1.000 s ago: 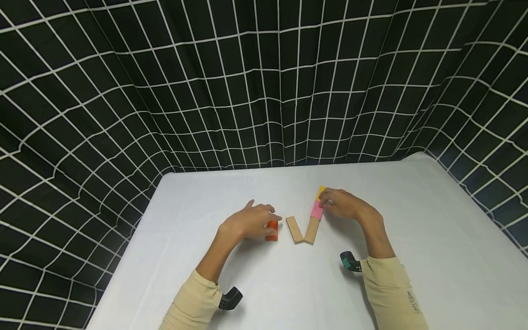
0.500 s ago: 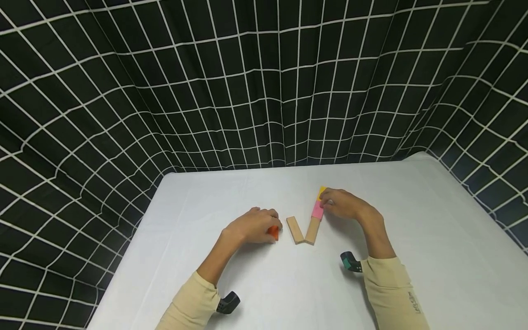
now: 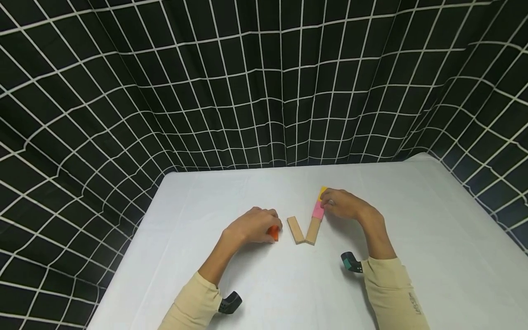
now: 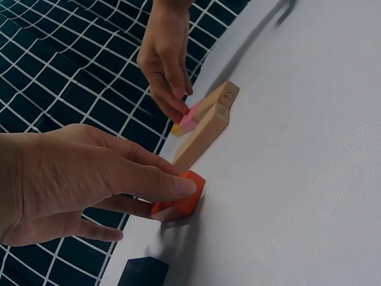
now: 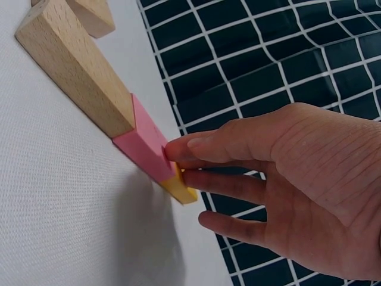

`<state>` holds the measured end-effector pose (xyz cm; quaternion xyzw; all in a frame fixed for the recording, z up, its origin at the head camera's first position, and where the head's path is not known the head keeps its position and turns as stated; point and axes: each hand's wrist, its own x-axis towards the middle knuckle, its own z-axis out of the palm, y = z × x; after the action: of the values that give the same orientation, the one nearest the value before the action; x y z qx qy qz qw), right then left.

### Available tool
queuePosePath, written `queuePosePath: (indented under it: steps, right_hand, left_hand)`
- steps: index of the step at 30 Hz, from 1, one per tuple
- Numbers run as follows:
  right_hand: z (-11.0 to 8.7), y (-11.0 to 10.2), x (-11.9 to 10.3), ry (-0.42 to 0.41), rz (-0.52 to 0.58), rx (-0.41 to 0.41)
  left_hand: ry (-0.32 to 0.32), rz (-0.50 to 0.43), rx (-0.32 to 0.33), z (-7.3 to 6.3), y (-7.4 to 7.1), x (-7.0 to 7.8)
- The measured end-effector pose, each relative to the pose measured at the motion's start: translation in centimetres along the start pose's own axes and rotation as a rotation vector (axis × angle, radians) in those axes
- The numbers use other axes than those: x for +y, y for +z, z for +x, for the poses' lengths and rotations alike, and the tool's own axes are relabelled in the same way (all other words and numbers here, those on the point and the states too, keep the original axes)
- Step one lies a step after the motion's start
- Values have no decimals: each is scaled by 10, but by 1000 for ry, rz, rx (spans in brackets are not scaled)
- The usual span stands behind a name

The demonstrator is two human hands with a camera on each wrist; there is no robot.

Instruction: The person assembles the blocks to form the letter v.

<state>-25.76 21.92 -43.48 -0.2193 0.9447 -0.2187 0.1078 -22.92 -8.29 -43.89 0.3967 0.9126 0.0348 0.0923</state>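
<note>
In the head view, my left hand (image 3: 253, 225) grips an orange block (image 3: 273, 232) left of the wooden blocks. The left wrist view shows its thumb on top of the orange block (image 4: 189, 201), fingers at the far side. Two plain wooden blocks (image 3: 295, 230) (image 3: 313, 231) form a V, near ends meeting. Beyond the right one, a pink block (image 3: 318, 211) and a yellow block (image 3: 323, 189) continue its line. My right hand (image 3: 344, 204) rests its fingertips on these; in the right wrist view the thumb touches the pink block (image 5: 146, 143) and a finger the yellow block (image 5: 178, 189).
A white-covered table (image 3: 288, 284) lies under everything, with a dark curtain (image 3: 264, 91) gridded in white behind and at the sides. A dark block-like shape (image 4: 143, 273) shows below my left hand. Each wrist carries a small black device (image 3: 230, 302).
My left hand's fingers, spread over the orange block a second ago, have come down and closed around it. The right hand stays in place on the pink and yellow blocks.
</note>
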Motion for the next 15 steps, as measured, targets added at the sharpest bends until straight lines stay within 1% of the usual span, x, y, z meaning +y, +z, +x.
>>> queuePosePath:
  steps: [4, 8, 11, 15]
  right_hand:
    - [0, -1, 1, 9, -7, 3]
    - [0, -2, 1, 4, 1, 5]
    - [1, -1, 1, 0, 4, 7]
    - [-1, -1, 1, 1, 1, -3]
  left_hand:
    - [-19, -4, 32, 0, -4, -1]
    - [-43, -40, 68, 0, -10, -1]
    - [-47, -62, 96, 4, -15, 0]
    - [-41, -88, 126, 14, -16, -1]
